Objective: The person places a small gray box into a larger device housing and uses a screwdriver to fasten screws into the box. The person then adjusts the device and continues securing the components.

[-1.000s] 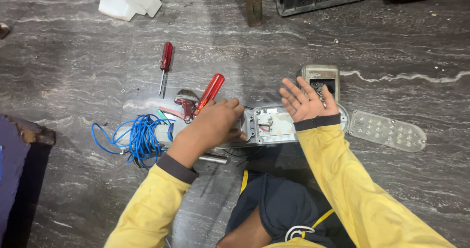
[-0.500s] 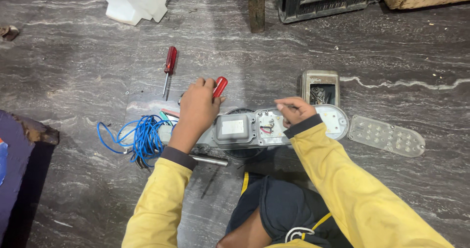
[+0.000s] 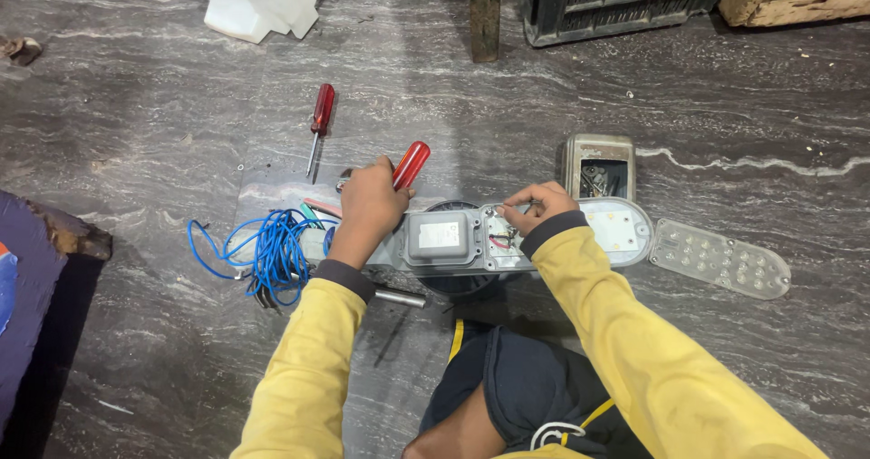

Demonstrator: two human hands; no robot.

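On the grey stone floor in front of me lies an open grey lamp housing (image 3: 625,232) with a grey box-shaped driver (image 3: 441,238) inside. My left hand (image 3: 370,203) is closed around the red handle of a screwdriver (image 3: 410,164) just left of the housing. My right hand (image 3: 536,205) pinches thin wires (image 3: 500,237) over the middle of the housing, fingers closed on them. Both sleeves are yellow.
A second red screwdriver (image 3: 319,122) lies farther back on the left. A coil of blue wire (image 3: 263,251) sits at my left. A clear lens plate (image 3: 720,258) lies right of the housing, a small open metal box (image 3: 599,166) behind it. A black crate (image 3: 616,1) and a white object (image 3: 249,1) stand at the back.
My left hand picked up the red screwdriver from the floor. My right hand went from open above the housing to pinching wires inside it. The driver box came into view.
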